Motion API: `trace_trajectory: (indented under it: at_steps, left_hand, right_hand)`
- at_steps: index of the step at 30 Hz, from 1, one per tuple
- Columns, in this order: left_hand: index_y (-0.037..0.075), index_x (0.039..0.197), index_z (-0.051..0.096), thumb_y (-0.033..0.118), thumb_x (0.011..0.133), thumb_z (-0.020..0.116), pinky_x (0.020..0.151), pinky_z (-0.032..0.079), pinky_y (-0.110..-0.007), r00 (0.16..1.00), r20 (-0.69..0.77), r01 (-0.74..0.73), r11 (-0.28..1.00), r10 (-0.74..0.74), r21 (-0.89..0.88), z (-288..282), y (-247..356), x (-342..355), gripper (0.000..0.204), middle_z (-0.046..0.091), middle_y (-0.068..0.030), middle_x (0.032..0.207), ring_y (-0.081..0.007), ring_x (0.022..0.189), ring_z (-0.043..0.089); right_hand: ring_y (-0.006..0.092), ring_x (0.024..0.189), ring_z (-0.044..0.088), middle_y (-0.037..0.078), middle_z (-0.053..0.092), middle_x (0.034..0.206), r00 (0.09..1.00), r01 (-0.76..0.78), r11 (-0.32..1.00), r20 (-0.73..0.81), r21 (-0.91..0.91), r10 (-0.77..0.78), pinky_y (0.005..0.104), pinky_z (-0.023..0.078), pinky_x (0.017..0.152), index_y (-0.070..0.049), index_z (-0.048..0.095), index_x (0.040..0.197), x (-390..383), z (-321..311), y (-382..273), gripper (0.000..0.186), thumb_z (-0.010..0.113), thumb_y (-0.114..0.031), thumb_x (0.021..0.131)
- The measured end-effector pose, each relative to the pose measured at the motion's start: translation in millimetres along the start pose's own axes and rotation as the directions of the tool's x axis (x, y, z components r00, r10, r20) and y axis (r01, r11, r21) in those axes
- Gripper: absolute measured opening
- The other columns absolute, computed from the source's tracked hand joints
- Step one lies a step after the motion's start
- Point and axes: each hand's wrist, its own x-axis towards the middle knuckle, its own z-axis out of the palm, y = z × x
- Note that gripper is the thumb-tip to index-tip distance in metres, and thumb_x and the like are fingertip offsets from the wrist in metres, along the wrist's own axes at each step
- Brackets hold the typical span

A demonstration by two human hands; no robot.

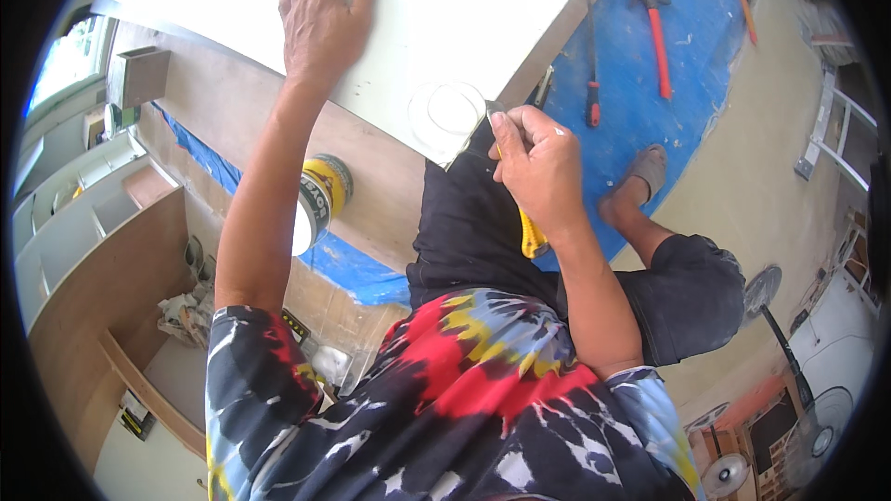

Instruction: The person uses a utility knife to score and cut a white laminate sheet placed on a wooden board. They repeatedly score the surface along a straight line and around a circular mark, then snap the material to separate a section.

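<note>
A large white panel (436, 14) lies in front of me, its brown edge showing along the right. My left hand (323, 19) rests flat on the panel, fingers stretched out. Near the panel's closest corner, my right hand (538, 162) is closed around a yellow utility knife (533, 234). The knife's handle sticks out below the fist, and its tip is up against the panel's edge. A thin white strip (445, 85) curls in loops over that corner, just left of the knife.
Right of the panel, a hammer (660, 46) and a red-handled screwdriver (593, 97) lie on a blue sheet (689, 51) near my foot. Paint cans (320, 193) stand below on the left. Wooden shelving (107, 278) is at far left, fans (819, 441) at lower right.
</note>
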Motion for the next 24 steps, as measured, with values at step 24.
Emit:
trace_trajectory:
  at_steps: [24]
  left_hand:
    - [0.0, 0.152, 0.044, 0.036, 0.106, 0.046, 0.127, 0.018, -0.049, 0.998, -0.053, -0.029, 0.999, 0.026, -0.044, 6, -7, 0, 0.058, 0.039, -0.0201, 0.161, -0.035, 0.154, 0.029]
  right_hand:
    - [0.0302, 0.057, 0.066, 0.016, 0.066, 0.064, 0.998, -0.014, 1.0, -0.058, 0.016, 0.015, 0.0385, 0.049, 0.057, 0.003, 0.064, 0.082, -8, 8, -2, 0.027, 0.066, -0.017, 0.101]
